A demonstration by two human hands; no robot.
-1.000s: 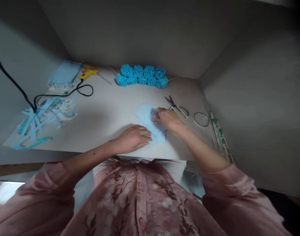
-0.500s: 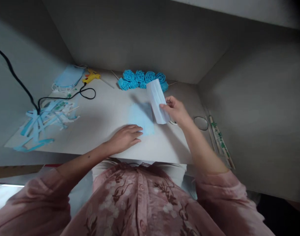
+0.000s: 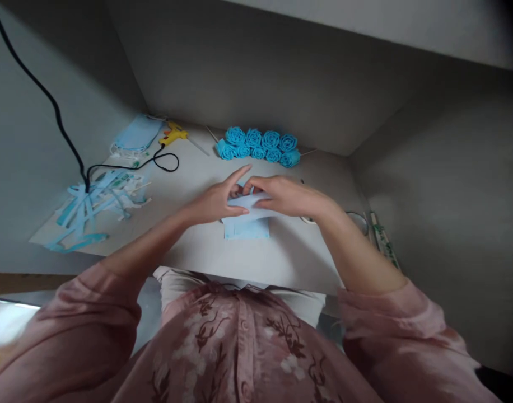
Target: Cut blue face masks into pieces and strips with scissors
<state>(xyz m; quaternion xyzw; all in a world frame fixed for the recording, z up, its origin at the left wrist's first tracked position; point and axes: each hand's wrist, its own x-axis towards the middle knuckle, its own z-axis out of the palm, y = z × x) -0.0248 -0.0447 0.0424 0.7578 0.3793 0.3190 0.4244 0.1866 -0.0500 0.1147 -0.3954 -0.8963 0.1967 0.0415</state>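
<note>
Left hand [image 3: 217, 201]: fingertips pinched on the pale sheet [image 3: 250, 202], forefinger raised.
Right hand [image 3: 281, 196]: grip closed on the same sheet, from its far side.
Sheet: held just above the blue sheet [image 3: 246, 229] lying flat on the desk [image 3: 197, 252].
Handling: looks light, limp, easily creased; best held at the edges.
Paper roses [image 3: 259, 144]: behind the blue sheet.

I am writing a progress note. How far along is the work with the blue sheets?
Done: a row of blue roses at the back. In hand: left hand and right hand together hold a pale sheet above another blue sheet on the table. Left: that flat sheet.
</note>
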